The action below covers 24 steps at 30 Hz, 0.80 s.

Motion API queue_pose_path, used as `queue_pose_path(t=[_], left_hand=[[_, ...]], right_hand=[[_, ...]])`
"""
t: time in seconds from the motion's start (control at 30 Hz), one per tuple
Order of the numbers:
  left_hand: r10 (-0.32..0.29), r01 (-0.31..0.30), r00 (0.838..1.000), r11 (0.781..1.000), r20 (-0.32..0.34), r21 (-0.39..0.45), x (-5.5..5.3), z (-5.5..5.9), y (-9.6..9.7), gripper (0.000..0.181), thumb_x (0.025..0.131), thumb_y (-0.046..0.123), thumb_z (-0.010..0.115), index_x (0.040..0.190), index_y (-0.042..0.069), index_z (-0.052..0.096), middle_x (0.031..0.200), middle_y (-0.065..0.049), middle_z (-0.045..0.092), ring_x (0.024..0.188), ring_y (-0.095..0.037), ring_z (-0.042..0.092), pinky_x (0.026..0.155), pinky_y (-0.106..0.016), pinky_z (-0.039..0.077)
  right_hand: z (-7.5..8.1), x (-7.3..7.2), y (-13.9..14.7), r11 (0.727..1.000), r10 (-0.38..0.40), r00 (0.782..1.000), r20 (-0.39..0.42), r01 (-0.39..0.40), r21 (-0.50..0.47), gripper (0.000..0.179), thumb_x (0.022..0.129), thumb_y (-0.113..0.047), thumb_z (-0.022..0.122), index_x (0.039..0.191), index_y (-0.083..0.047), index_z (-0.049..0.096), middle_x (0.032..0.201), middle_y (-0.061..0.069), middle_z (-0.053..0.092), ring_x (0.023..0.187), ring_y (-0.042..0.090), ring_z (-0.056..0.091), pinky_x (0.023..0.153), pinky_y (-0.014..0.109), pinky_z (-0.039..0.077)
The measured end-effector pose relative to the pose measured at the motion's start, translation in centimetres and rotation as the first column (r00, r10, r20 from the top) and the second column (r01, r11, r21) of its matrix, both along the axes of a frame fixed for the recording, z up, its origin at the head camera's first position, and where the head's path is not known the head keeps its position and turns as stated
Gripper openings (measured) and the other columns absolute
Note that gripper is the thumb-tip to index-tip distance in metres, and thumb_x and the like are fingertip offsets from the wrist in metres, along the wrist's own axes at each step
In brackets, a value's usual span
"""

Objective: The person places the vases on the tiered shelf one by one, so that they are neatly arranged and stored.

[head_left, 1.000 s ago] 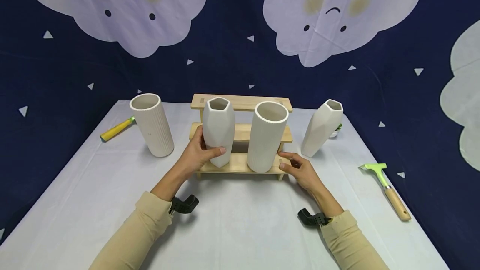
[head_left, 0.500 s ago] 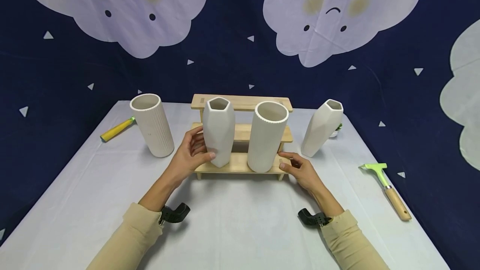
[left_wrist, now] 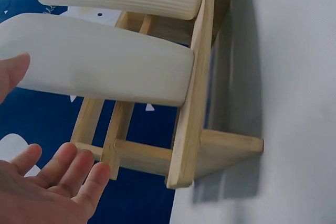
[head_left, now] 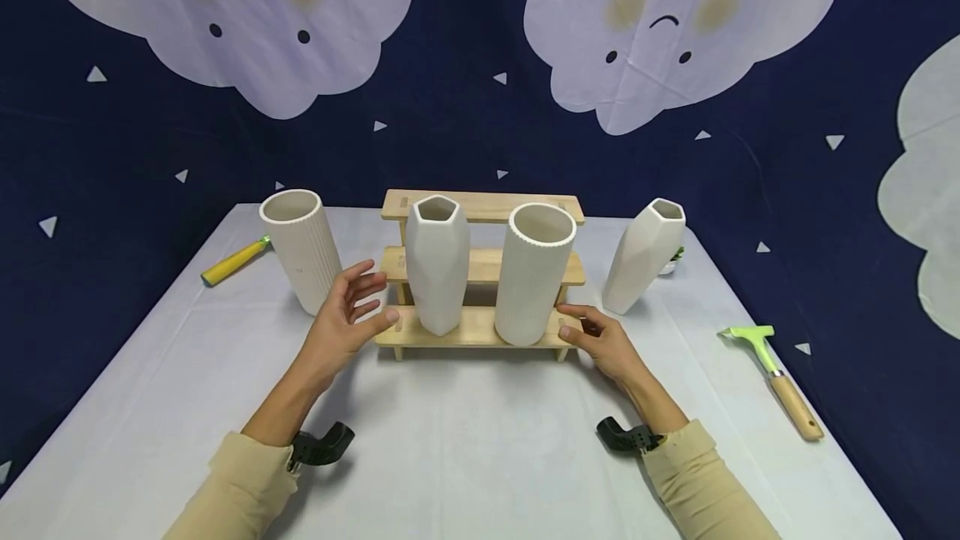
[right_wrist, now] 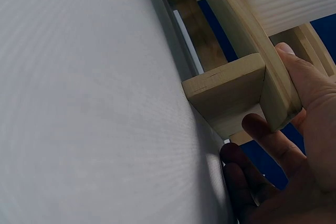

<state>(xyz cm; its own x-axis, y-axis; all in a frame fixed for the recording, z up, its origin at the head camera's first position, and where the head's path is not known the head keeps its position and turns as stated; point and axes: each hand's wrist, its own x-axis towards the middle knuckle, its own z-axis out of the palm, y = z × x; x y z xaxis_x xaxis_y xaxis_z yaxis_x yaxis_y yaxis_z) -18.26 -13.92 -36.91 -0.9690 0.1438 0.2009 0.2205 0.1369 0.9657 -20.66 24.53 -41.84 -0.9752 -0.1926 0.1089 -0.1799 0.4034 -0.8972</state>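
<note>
A three-step wooden plant stand (head_left: 480, 263) stands mid-table. On its lowest step are a white faceted vase (head_left: 438, 265) at left and a white ribbed cylindrical vase (head_left: 534, 275) at right. My left hand (head_left: 341, 323) is off the stand's left end, fingers spread and holding nothing; the left wrist view has the faceted vase (left_wrist: 100, 61) beyond the fingers. My right hand (head_left: 600, 342) grips the right end of the lowest step. In the right wrist view the thumb (right_wrist: 302, 69) lies over the board's end and a finger reaches underneath.
Another ribbed vase (head_left: 303, 252) stands behind my left hand, and a faceted vase (head_left: 645, 255) on the right partly hides a small potted plant (head_left: 670, 265). A yellow-handled tool (head_left: 234, 262) lies far left. A green-headed hand tool (head_left: 776, 382) lies near the right table edge.
My left hand has let go of the faceted vase and drawn back to the left and toward me, its fingers opening. My right hand stays on the stand. The vases have not moved.
</note>
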Motion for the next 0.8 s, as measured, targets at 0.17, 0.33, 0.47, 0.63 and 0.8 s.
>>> queue_pose_path(t=[0.17,0.33,0.47,0.63,0.8], left_hand=[[0.087,-0.087,0.996,0.996,-0.011,-0.002,0.4,-0.2,-0.6,0.073,0.087,0.012,0.067,0.146,0.01,0.025,0.138,-0.013,0.041,0.127,-0.021,0.041,0.102,-0.019,0.037],[0.182,-0.182,0.983,0.983,-0.014,0.017,0.6,-0.4,-1.2,0.068,0.087,0.011,0.066,0.144,0.008,0.028,0.133,-0.011,0.044,0.118,-0.014,0.045,0.096,-0.014,0.04],[0.249,-0.249,0.968,0.968,-0.012,0.03,0.7,-0.6,-1.6,0.066,0.087,0.009,0.067,0.142,0.007,0.031,0.127,-0.006,0.046,0.114,-0.01,0.046,0.093,-0.013,0.041],[0.341,-0.34,0.94,0.935,0.002,0.101,0.7,-0.7,-2.0,0.061,0.085,0.0,0.065,0.138,0.004,0.035,0.117,0.001,0.047,0.109,-0.009,0.048,0.086,-0.01,0.043],[0.418,-0.413,0.909,0.899,-0.001,0.146,0.5,-1.0,-2.5,0.058,0.084,-0.002,0.065,0.135,0.003,0.038,0.112,0.004,0.048,0.107,-0.009,0.049,0.084,-0.008,0.042]], right_hand=[[0.0,0.0,0.0,1.0,0.002,1.0,-0.002,-0.002,-0.003,0.042,0.088,-0.012,0.066,0.127,-0.001,0.057,0.131,0.02,0.056,0.093,0.003,0.052,0.079,0.016,0.044],[-0.1,0.0,0.0,1.0,0.003,1.0,-0.01,-0.003,0.0,0.042,0.088,-0.012,0.066,0.127,-0.001,0.057,0.133,0.019,0.055,0.098,0.002,0.05,0.084,0.015,0.042],[-0.1,0.0,0.1,1.0,0.003,1.0,-0.011,-0.003,-0.007,0.042,0.087,-0.011,0.066,0.127,-0.001,0.057,0.133,0.019,0.054,0.097,0.005,0.048,0.083,0.016,0.041],[-0.1,0.0,0.0,1.0,0.003,1.0,-0.006,-0.003,-0.002,0.042,0.088,-0.011,0.066,0.127,-0.001,0.057,0.134,0.018,0.054,0.099,0.008,0.048,0.085,0.017,0.041],[-0.1,0.0,0.0,1.0,-0.007,1.0,-0.005,0.007,0.02,0.042,0.088,-0.013,0.066,0.128,-0.002,0.057,0.135,0.017,0.054,0.104,0.011,0.047,0.091,0.021,0.039]])
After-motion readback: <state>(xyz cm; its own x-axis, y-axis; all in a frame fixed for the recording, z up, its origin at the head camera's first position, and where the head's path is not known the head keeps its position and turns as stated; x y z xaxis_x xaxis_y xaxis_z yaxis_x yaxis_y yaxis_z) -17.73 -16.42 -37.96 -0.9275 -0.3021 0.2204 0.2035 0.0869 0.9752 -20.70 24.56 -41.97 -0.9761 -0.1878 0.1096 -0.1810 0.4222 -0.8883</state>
